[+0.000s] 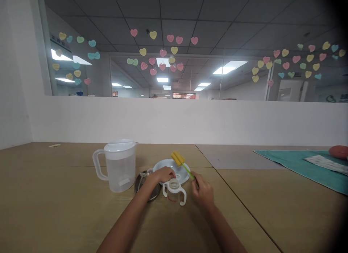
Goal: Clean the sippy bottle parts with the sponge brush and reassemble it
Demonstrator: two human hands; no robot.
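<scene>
A small clear cup with two white handles (pixel 174 193) stands on the wooden table in front of me. My left hand (pixel 163 174) curls over its open top at the far side, fingers closed on the rim. My right hand (pixel 202 192) pinches the green handle of a bottle brush with a yellow sponge head (pixel 178 158). The sponge head points up and away over a pale blue plate (pixel 159 168) just behind the cup.
A clear plastic pitcher with a white lid (pixel 119 166) stands left of the cup. A round metal lid (pixel 141 182) lies between them. A teal cloth (pixel 301 163) with a white item and a red object lies far right. A white low wall runs behind the table.
</scene>
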